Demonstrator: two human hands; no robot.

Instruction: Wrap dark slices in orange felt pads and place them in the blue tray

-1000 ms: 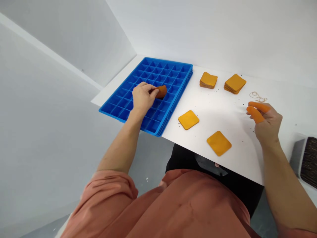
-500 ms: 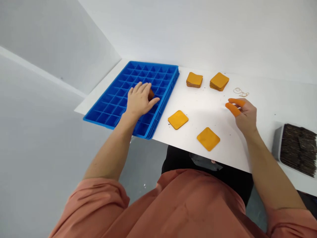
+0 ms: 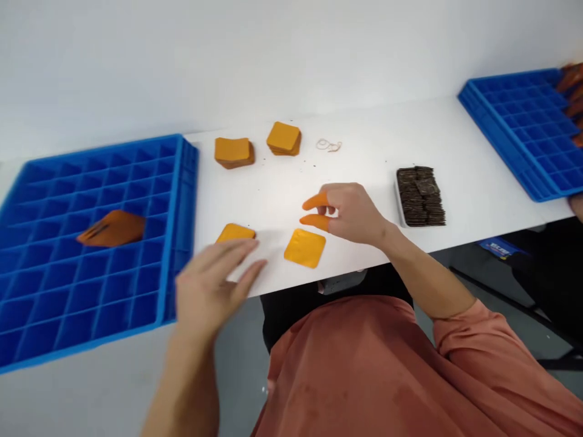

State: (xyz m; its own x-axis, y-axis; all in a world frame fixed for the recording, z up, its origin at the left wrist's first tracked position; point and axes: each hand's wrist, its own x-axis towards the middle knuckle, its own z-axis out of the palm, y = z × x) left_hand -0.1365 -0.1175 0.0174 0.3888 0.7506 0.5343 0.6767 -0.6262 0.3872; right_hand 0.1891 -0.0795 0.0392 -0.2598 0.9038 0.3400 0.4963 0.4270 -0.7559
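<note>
Your surface (image 3: 277, 194) carries a blue tray (image 3: 184, 230) at left, probably for easy reach. Your left hand (image 3: 209, 288), loosely open, seems empty; your right hand (image 3: 353, 212), thumb and forefinger parted, holds nothing. Near side, beside them, lie two yellow squares (image 3: 305, 247), likely spaced to stay separate; orange finger covers (image 3: 317, 223) perhaps add grip.

"Where's the open room?"

"Across the middle of the table (image 3: 282, 197), between the stacks (image 3: 232, 152) at the back and the right hand (image 3: 350, 212)."

"And leftward?"

"The left tray (image 3: 184, 212) walls off that side, near the left hand (image 3: 214, 285). A pouch (image 3: 121, 227) covers some cells."

"Between the hands?"

"Two squares (image 3: 305, 249), flat and low; the left hand partly hides one."

"Rightward?"

"The box (image 3: 399, 203) stands beside the right wrist; beyond it, bare table reaches the right tray (image 3: 492, 149)."
</note>
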